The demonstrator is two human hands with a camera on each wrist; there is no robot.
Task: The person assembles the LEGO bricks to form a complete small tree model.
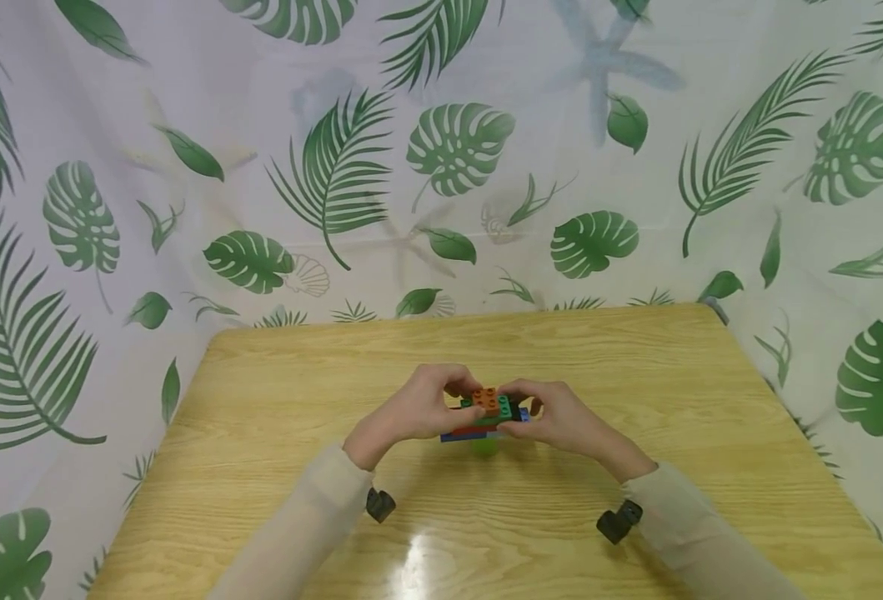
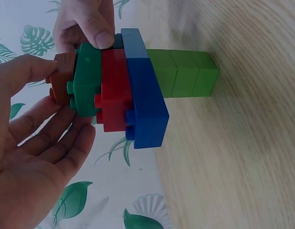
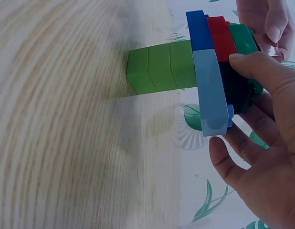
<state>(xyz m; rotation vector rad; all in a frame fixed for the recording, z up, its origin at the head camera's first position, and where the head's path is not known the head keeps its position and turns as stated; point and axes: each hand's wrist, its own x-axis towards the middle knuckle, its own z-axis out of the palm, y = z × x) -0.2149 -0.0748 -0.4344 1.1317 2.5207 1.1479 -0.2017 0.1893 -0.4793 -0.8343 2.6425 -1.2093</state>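
Observation:
A toy block tower stands on the table, its column of light green bricks [image 2: 183, 74] at the bottom. Across the column lie a blue brick [image 2: 150, 105] and a light blue brick [image 3: 210, 90], end to end. Above them sit a red brick [image 2: 114, 88] and a black brick [image 3: 235, 88]. A green brick [image 2: 89, 78] comes above these, with an orange brick [image 1: 485, 402] on top. My left hand [image 1: 428, 403] pinches the orange brick between thumb and fingers. From the other side my right hand [image 1: 564, 417] holds the black brick, thumb on its near face.
The wooden table [image 1: 276, 375] has its back edge against a white cloth [image 1: 531, 275] printed with green leaves. Small black cameras are strapped at the left wrist [image 1: 379, 505] and the right wrist [image 1: 619, 522].

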